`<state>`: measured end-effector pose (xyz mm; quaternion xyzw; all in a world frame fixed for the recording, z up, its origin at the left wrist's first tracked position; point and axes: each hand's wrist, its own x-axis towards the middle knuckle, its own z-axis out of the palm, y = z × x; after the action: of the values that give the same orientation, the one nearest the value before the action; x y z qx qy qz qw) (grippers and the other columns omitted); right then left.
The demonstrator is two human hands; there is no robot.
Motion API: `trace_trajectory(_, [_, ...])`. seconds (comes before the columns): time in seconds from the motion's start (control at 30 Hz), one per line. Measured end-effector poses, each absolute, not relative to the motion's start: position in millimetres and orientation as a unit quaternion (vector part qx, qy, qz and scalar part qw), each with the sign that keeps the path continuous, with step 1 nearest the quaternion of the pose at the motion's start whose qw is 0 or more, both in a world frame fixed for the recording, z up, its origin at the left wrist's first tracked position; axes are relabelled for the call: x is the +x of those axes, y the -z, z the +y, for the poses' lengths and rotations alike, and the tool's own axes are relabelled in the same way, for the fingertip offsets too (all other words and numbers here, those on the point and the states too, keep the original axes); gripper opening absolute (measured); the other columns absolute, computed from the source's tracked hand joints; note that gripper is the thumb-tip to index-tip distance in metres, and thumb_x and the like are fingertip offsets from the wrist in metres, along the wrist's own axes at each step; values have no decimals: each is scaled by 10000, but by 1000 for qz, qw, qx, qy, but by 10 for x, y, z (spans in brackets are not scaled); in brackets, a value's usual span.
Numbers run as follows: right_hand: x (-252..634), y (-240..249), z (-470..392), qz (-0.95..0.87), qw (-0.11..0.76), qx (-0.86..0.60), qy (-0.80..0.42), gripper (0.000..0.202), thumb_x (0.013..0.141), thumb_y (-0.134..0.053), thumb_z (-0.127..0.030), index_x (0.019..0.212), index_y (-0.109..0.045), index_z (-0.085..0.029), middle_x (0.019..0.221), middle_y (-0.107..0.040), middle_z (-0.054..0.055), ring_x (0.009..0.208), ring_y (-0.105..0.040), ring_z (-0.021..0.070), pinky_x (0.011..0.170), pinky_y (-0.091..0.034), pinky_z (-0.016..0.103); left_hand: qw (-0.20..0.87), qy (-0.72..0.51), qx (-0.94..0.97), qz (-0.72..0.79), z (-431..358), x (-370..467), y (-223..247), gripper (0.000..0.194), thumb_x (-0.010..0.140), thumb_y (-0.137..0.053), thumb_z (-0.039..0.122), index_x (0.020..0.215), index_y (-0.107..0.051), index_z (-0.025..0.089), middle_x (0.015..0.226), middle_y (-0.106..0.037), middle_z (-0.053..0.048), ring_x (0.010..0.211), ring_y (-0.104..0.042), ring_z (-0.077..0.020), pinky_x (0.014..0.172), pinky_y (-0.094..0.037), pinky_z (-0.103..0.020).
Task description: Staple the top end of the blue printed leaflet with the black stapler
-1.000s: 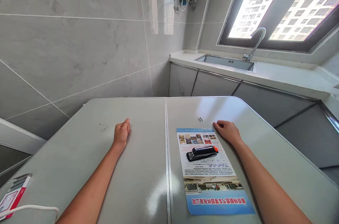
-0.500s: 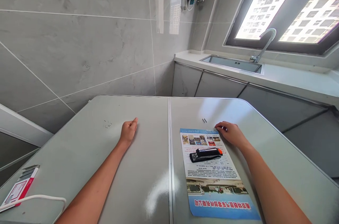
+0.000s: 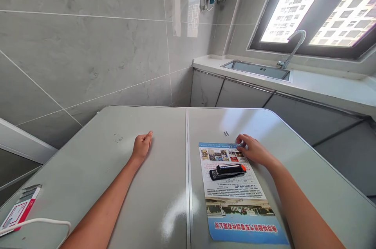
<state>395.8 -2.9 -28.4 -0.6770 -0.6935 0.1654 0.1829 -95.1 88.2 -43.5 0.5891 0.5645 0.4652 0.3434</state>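
Observation:
On the left half of the table, my left hand [image 3: 141, 147] rests as a closed fist with the thumb on top. Whether anything is inside it is hidden. My right hand [image 3: 252, 149] is over the far right corner of a printed leaflet [image 3: 235, 192], its fingers curved and a small gap between thumb and forefinger. A black stapler [image 3: 227, 171] with an orange-red end lies across the leaflet. Just beyond the leaflet, two short staple strips [image 3: 226, 133] lie side by side. Several tiny dark bits, perhaps loose staples [image 3: 118, 138], are scattered left of my left hand.
The pale folding table [image 3: 164, 178] has a seam down its middle. At the near left lie a red and white box [image 3: 20, 211] and a white cable [image 3: 44, 220]. Behind stand a tiled wall and a counter with a sink [image 3: 258, 70] and tap [image 3: 295, 47].
My right hand has shifted slightly left, from the leaflet's corner edge onto its printed top, and the gap between thumb and forefinger shows more. My left hand keeps its place.

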Motion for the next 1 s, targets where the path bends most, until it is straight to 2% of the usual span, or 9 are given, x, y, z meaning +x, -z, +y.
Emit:
trace_trajectory(0.17, [3989,285,-28,-669,213,-682,-202,111,810,-562,-311,891,-604,-247,809,-695,18,736,-591,198,697,-456,320,342,-466,591,563,877,-948,425,612,966,-523,517,487,-299,208,497,-222,51,479,-219,-97,485,-207,-260])
trace_trajectory(0.3, [3993,308,-20,-652,240,-680,-234,264,824,-582,-372,1014,-715,-246,890,-749,43,779,-641,218,763,-488,347,345,-461,591,565,865,-947,409,605,973,-517,501,490,-303,208,505,-212,53,485,-210,-98,494,-215,-265])
trace_trajectory(0.4, [3918,312,-7,-644,267,-671,-253,272,821,-586,-378,980,-754,-235,942,-772,62,825,-667,234,809,-502,363,350,-459,589,565,857,-943,396,603,973,-516,504,492,-308,206,507,-214,53,485,-208,-97,494,-221,-264])
trace_trajectory(0.57, [3690,345,31,-626,334,-648,-278,268,837,-581,-402,943,-735,-210,862,-753,55,795,-656,225,767,-503,351,349,-460,590,564,850,-933,385,606,966,-521,511,493,-298,204,499,-216,51,479,-215,-97,487,-227,-259])
trace_trajectory(0.8, [3397,463,87,-607,386,-615,-322,365,869,-614,-545,955,-710,-204,813,-715,43,703,-619,194,636,-470,300,343,-459,596,563,842,-935,376,619,957,-528,532,479,-312,204,483,-220,49,463,-214,-98,477,-210,-261])
trace_trajectory(1.0, [3202,517,80,-575,415,-612,-349,412,832,-656,-582,949,-714,-191,733,-705,38,638,-619,191,599,-468,298,363,-406,665,512,717,-781,328,614,981,-488,541,478,-431,194,481,-317,28,485,-283,-115,527,-268,-271])
